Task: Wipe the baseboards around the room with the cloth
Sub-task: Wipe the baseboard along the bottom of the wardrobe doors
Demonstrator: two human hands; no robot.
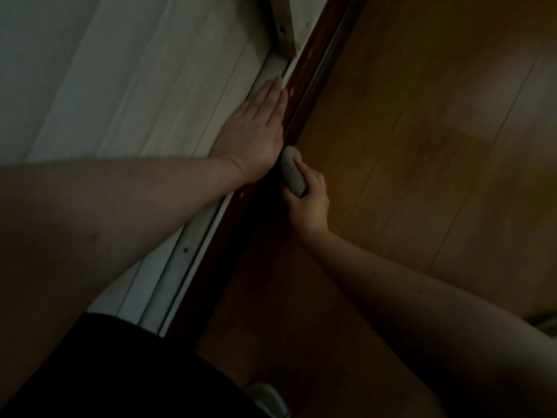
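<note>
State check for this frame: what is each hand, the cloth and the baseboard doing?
left hand: fingers straight, laid flat on the white surface beside the baseboard.
right hand: fingers curled round the cloth.
cloth: bunched into a roll, held against the baseboard.
baseboard: dark strip along the wooden floor, being wiped.

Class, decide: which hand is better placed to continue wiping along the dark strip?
Right. The right hand grips the cloth against the dark strip; the left hand lies flat on the white panel.
</note>
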